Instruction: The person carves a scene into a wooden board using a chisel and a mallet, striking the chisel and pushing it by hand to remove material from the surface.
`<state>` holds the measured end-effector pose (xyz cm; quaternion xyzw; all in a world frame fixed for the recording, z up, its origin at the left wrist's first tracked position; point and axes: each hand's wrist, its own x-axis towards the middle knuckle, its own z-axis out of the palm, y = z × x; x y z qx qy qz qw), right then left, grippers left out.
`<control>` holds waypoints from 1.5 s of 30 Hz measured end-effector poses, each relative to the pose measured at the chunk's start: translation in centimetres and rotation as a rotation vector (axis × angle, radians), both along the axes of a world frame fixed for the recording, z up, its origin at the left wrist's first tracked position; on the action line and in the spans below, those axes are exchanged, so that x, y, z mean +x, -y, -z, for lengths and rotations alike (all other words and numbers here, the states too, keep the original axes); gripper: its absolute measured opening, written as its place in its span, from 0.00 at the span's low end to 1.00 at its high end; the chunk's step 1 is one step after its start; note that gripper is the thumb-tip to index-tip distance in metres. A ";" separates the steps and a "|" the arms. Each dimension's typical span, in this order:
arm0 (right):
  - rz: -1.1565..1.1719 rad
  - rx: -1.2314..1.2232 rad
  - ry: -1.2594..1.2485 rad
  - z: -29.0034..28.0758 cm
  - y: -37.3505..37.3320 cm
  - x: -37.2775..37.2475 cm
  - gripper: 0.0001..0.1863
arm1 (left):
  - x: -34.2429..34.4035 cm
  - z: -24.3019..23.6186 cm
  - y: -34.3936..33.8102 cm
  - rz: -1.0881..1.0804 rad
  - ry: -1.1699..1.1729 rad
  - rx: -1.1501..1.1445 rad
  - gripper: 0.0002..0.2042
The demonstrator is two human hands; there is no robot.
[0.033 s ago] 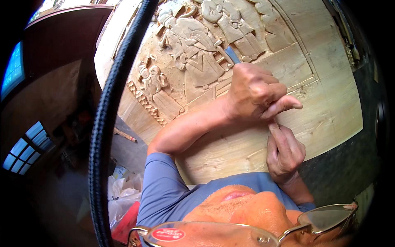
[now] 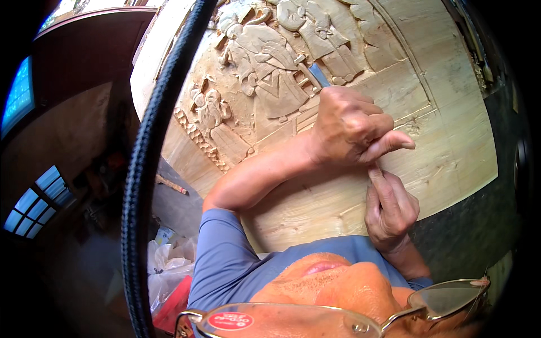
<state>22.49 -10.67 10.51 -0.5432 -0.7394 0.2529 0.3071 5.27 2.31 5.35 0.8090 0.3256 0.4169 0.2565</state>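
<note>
My left hand (image 2: 352, 127) is closed in a fist around a flat chisel (image 2: 319, 75), its thumb sticking out to the right. Only the bluish-grey blade shows beyond the knuckles; the fist hides the handle. The blade lies over the carved wooden panel (image 2: 276, 93), beside the foot of a robed figure cut in relief. Just below the fist is my right hand (image 2: 393, 208), its fingers curled together and one fingertip reaching up to the underside of the left hand. Whatever it grips is hidden.
A thick black braided cable (image 2: 163, 107) crosses the view at the left. Below it lie clear plastic bags (image 2: 169, 265) and a red item (image 2: 171, 304). A short stick (image 2: 172, 185) is on the grey floor. Narrow tools or strips (image 2: 476, 48) line the panel's far right edge.
</note>
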 end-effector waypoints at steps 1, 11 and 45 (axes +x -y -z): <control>-0.006 0.000 0.017 -0.2 -0.1 0.1 0.24 | 0.2 0.1 0.1 -0.008 0.016 0.009 0.31; 0.008 0.023 0.037 -0.9 -0.2 -0.1 0.24 | 0.3 -0.1 0.1 0.013 0.060 0.007 0.31; 0.037 0.006 0.014 -1.5 -1.1 -0.4 0.27 | -0.1 -0.1 -0.9 -0.008 0.044 0.027 0.32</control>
